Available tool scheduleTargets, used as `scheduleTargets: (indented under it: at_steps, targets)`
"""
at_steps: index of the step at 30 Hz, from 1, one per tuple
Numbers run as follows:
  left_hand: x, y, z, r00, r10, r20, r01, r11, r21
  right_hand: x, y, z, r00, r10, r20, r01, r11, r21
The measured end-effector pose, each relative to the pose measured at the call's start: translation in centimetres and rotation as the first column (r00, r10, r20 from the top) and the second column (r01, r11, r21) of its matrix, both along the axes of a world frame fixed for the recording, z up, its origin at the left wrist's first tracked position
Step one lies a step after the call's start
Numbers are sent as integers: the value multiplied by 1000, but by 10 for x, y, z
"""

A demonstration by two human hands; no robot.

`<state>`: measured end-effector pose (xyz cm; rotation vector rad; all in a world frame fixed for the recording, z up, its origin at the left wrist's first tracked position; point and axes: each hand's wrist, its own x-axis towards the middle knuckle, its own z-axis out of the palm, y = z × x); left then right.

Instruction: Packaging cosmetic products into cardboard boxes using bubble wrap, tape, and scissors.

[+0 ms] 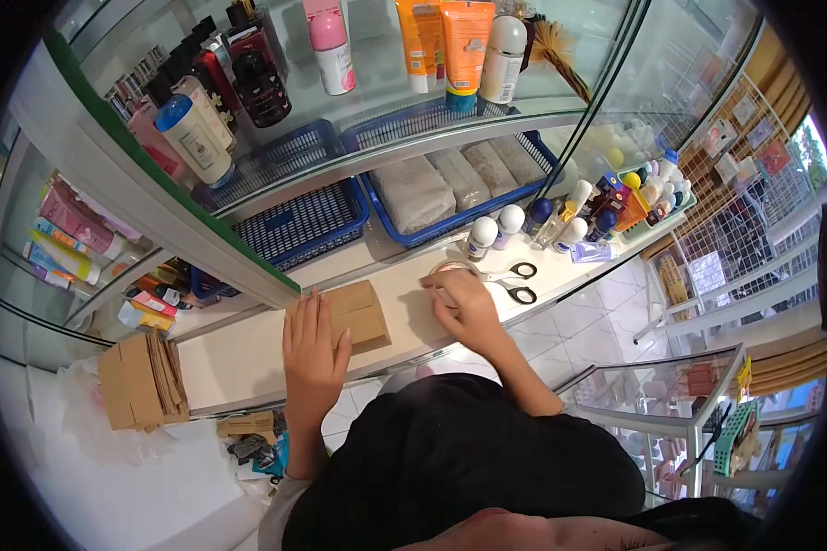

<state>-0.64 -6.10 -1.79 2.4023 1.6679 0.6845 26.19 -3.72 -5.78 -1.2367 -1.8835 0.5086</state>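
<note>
On the white counter, a small closed cardboard box [362,317] lies flat. My left hand [313,351] rests over its left end, fingers stretched out and thumb on the near side. To the right of the box, my right hand [468,310] hovers over or touches the counter with its fingers bent; whether anything is between them cannot be told. Just beyond that hand shows the rim of a roll of tape [448,265], partly hidden by it. Scissors [506,281] with black-lined handle loops lie beside the roll, their blades partly covered.
Roll-on bottles [481,237] stand at the counter's back right. Behind are a blue basket with wrapped packs [413,193] and another blue basket [303,224]. Glass shelving [358,155] overhangs them. Folded cardboard boxes [134,379] stand at the left end. A glass case [655,386] stands at right.
</note>
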Motion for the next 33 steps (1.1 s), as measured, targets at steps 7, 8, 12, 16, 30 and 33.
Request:
scheduleTargets:
  at_steps: [7, 8, 12, 16, 30, 33]
  targets:
    - [13, 4, 27, 999, -33, 40, 31, 999, 34, 4, 4, 3, 922, -129, 364, 139, 990, 0]
    - [18, 3, 29, 995, -62, 83, 54, 994, 96, 2, 5, 1, 902, -146, 408, 164, 986, -11]
    - [33, -8, 14, 789, -296, 538, 267, 954, 133, -4, 7, -13, 850, -150, 505, 220, 972, -81]
    - [45, -6, 6, 715, -326, 619, 307, 941, 142, 4, 1, -9, 917, -171, 360, 254, 947, -196]
    - [66, 10, 17, 709, -492, 506, 506, 854, 121, 2, -49, 72, 663, -10, -748, -406, 835, -372]
    - [64, 12, 15, 701, -469, 538, 506, 858, 88, -1, -50, 75, 671, 7, -742, -437, 812, -387]
